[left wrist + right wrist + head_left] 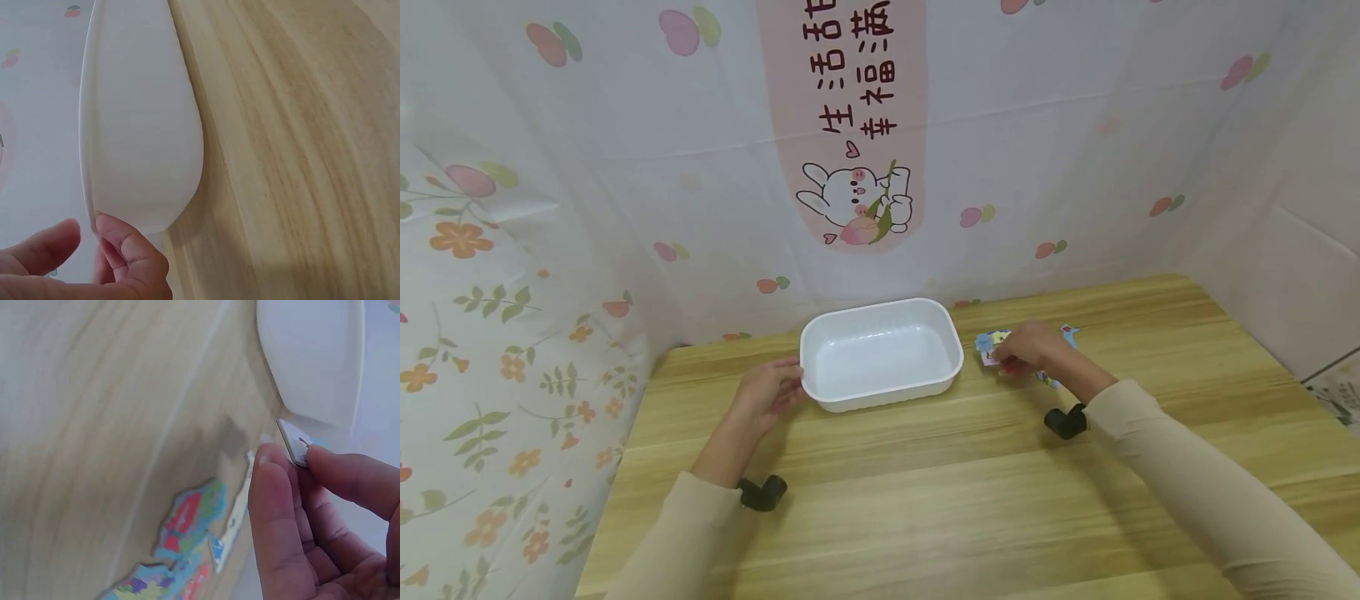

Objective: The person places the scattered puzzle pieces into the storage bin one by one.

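Observation:
A white plastic tray (880,360) with rounded corners stands on the table near the back. My left hand (765,392) is at its left end. In the left wrist view, fingertips touch the tray's rim while the thumb (59,247) stays apart from it. To the right of the tray, my right hand (1033,346) pinches a small flat puzzle piece (292,442) between thumb and fingers, pale on its face. Several colourful map-like puzzle pieces (190,515) lie on the table below that hand, partly hidden by it in the head view.
The wood-grain table (880,500) reaches back to a printed cloth (700,167) with fruit and a rabbit drawing. More printed cloth hangs at the left and right sides. Black wrist mounts (763,493) show at both sleeves.

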Motion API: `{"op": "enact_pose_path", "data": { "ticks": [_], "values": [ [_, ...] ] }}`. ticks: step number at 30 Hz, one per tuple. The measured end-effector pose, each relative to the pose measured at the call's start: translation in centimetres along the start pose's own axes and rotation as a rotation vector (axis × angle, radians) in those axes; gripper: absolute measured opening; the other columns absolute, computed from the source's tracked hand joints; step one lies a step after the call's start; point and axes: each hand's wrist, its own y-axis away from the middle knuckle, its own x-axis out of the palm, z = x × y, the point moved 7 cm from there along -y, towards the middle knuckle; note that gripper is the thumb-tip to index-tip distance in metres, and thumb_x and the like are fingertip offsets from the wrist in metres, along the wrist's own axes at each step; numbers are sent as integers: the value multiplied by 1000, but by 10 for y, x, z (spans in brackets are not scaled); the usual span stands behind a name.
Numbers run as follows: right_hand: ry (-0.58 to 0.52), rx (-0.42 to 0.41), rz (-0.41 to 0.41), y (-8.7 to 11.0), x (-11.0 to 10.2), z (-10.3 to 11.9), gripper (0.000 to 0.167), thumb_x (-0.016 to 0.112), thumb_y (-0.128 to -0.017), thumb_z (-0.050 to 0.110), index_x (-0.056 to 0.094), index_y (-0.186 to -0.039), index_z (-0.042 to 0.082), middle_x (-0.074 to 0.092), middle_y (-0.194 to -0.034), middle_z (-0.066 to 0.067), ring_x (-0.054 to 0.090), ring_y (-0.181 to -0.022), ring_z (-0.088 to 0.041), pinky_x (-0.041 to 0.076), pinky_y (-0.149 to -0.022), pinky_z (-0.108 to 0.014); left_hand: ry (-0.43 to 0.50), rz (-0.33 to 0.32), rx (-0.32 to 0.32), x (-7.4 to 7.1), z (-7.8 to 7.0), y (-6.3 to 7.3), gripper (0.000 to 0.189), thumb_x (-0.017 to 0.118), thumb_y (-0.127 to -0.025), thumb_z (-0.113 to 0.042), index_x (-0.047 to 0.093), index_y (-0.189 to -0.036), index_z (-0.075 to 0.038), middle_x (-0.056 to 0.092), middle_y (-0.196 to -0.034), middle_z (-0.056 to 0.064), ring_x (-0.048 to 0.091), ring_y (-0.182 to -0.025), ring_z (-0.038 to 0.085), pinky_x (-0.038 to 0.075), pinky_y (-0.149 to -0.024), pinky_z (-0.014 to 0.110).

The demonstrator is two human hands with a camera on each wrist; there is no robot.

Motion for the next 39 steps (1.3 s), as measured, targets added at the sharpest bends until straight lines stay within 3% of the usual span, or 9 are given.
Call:
{"op": "enact_pose_path", "data": {
  "ticks": [5,17,23,39],
  "values": [
    [-58,-3,0,2,-6,6,26,66,-88,8,66,-101,-14,70,-74,-8,69,-69,-18,60,-71,-33,-4,-6,-6,1,-3,-1,44,54,-94,0,47,-137,6,61,-97,5,58,-81,11,52,-79,22],
    [-217,0,24,-1,-12,22,25,64,-89,6,61,-105,-14,69,-75,-6,67,-65,-12,59,-70,-27,-13,-45,-23,0,-2,-2,42,56,-95,-1,51,-137,1,60,-103,5,57,-84,12,51,-79,22],
    [-252,-17,18,-4,-9,30,24,65,-89,6,62,-103,-13,70,-73,-6,66,-63,-12,59,-67,-26,5,-68,-35,0,-2,-4,41,57,-94,0,53,-135,1,59,-102,5,57,-85,13,51,-82,23],
    [-378,-11,35,-20,8,48,11,64,-89,2,62,-93,-8,68,-69,-7,67,-59,-12,59,-65,-24,12,-81,-15,2,-6,-6,40,56,-93,3,54,-132,4,62,-97,7,57,-79,13,49,-72,21]
  ]
}}
